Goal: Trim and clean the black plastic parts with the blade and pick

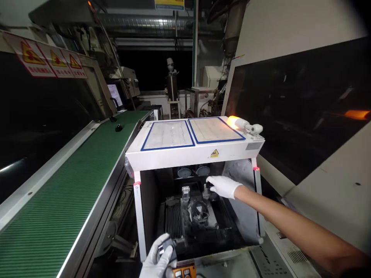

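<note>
Left hand [156, 259], white glove, low at the front edge of the machine opening. Its fingers are clamped on a dark grey part [171, 248] with a shiny patch on its side; the part sits between thumb and fingers, tilted, just above an orange control panel [184, 272] with buttons.

Right hand [222, 187], also white glove, bare forearm coming in from the right, reaches inside the white machine [188, 157]. Fingers are bent, right beside the right fixture post [206, 192]; a dark patch shows at the fingertips, cannot tell if they grip anything or touch the post.

Inside: left fixture post [186, 192] with a pale block on top, dusty round fixture [199, 211] lower between the 2 posts, ribbed bellows [173, 222] to the left, 2 grey discs [184, 172] hanging at the back. Interior dark, small details hard to read.

Machine top has 2 blue-framed panels, an orange-lit lamp [233, 122] lying at the right rear corner, and a yellow warning sticker [214, 153] on the front face. 2 front uprights, each with a small red light [137, 183].

Left of the machine: green conveyor belt [84, 170], 1 small black piece [118, 127] on it toward the far end.
</note>
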`<state>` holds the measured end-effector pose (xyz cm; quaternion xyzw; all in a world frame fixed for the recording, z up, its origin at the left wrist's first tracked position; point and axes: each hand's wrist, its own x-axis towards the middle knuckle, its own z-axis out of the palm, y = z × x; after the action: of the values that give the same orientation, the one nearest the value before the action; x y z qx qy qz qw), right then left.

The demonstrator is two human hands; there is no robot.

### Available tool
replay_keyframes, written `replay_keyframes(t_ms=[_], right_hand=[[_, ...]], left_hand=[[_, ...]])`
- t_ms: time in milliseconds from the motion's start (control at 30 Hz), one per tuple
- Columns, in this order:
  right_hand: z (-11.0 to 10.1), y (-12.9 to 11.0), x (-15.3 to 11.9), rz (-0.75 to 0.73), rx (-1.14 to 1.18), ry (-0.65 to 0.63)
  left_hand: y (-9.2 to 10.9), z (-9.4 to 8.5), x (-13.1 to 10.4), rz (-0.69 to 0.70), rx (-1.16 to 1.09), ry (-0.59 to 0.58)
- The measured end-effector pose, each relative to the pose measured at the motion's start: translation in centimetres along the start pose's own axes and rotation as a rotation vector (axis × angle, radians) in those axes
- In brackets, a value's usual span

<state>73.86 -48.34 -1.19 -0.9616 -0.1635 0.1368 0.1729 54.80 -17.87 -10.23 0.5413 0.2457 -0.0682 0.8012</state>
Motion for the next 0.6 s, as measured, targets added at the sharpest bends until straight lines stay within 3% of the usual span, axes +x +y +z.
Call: replay_keyframes(t_ms=[100,233,400,600], right_hand=[[-0.2,1.4,2.7,-0.062,-0.190,-0.083],[0.1,1.9,4.3,-0.113,-0.319,-0.158],[0.5,2.7,5.0,-0.125,-0.394,-0.232],[1.0,3.0,5.7,-0.120,-0.458,-0.284]], left_hand=[[0.6,2.3,0.8,-0.016,0.053,0.031],[1.4,3.7,0.7,-0.033,0.082,0.016],[1.5,3.5,0.3,-0.056,0.074,-0.040],[0.2,2.7,0.1,-0.044,0.083,0.027]])
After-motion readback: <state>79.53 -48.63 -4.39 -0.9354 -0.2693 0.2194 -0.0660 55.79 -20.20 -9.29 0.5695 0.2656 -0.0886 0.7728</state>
